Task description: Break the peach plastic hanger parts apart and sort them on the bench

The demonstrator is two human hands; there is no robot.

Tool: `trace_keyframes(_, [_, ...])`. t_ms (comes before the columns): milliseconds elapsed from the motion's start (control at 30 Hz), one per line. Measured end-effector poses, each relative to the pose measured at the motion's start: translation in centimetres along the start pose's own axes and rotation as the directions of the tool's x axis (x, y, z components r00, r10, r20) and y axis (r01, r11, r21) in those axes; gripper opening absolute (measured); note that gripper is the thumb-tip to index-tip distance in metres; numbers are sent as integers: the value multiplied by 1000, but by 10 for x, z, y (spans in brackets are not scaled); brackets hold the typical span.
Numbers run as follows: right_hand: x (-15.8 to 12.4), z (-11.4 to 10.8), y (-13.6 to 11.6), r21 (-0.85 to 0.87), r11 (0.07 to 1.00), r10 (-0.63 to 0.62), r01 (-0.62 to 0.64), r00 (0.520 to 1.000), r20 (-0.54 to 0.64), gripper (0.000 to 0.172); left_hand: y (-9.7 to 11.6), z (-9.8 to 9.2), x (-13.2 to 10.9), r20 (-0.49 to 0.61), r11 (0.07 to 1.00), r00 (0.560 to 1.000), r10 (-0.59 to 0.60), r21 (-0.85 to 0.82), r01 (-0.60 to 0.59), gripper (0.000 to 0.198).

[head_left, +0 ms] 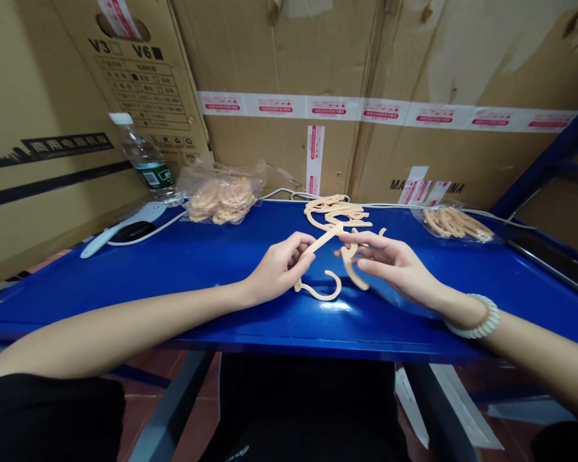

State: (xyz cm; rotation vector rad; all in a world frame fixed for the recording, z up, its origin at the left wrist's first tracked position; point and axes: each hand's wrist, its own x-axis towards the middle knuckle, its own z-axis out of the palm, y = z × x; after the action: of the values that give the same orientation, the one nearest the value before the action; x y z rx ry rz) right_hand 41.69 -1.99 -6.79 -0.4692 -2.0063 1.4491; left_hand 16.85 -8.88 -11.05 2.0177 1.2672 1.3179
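Observation:
My left hand (pixel 277 268) grips a peach-coloured plastic hook piece (pixel 318 294) whose curved end hangs just above the blue table (pixel 183 269). My right hand (pixel 390 262) holds a second curved hook piece (pixel 352 269) between thumb and fingers, close beside the first. The two pieces meet near the fingertips at the table's middle. Just behind the hands lies a small heap of the same peach hooks (pixel 336 212). A white bead bracelet (pixel 476 317) sits on my right wrist.
A clear bag of peach parts (pixel 221 196) lies at the back left, another bag (pixel 455 223) at the back right. A water bottle (pixel 142 157), a white handle-shaped tool (pixel 120 228) and a white cable (pixel 279 192) sit along the back. Cardboard boxes (pixel 366 77) wall the rear.

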Motion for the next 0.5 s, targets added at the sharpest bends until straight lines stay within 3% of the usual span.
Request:
trace_keyframes(133, [2,-1,-4,-31,1000,1,-4,996,-86,46,-1,-1,-1,-6,991,1000,18,129,-17,23])
trace_keyframes(233, [4,0,-4,-15,997,72,-74,989,-131,48,-2,-1,-2,26,965,999,44,259,-49,26])
trace_keyframes(400, [4,3,0,-22,973,226,-228,971,-74,46,1,1,-2,78,876,989,125,460,-147,28])
trace_keyframes(500, [4,5,2,-36,964,261,-262,965,-30,45,1,1,-2,106,769,971,213,595,-233,29])
